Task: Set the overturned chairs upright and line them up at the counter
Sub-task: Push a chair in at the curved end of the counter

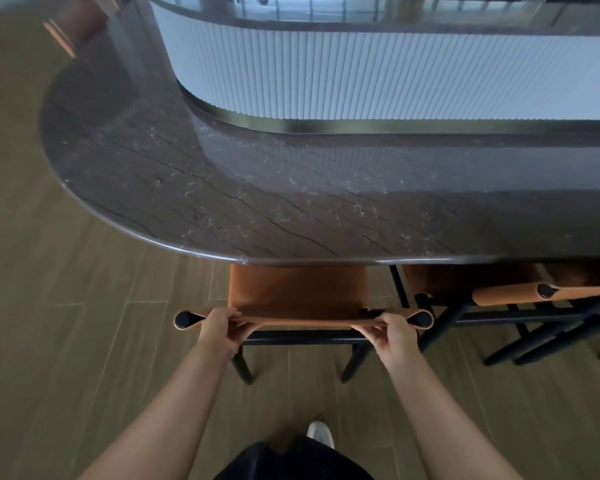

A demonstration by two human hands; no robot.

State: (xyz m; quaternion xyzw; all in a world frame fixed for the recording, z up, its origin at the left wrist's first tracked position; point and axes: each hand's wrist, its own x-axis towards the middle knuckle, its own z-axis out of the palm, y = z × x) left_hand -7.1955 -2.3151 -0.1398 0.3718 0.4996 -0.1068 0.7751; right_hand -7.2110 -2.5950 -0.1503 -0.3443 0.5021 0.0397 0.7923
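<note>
A white shoe (321,434) stands on the plank floor (84,341), beside what may be dark clothing (291,462).

The near chair (297,289) stands in front of me, seat tucked under the desk (222,202) front edge near its rounded left end. The second chair (499,292) is just beside it on the right, also under the edge. On the near chair's backrest top, left hand (219,332) grips toward the left end, right hand (395,336) toward the right.
</note>
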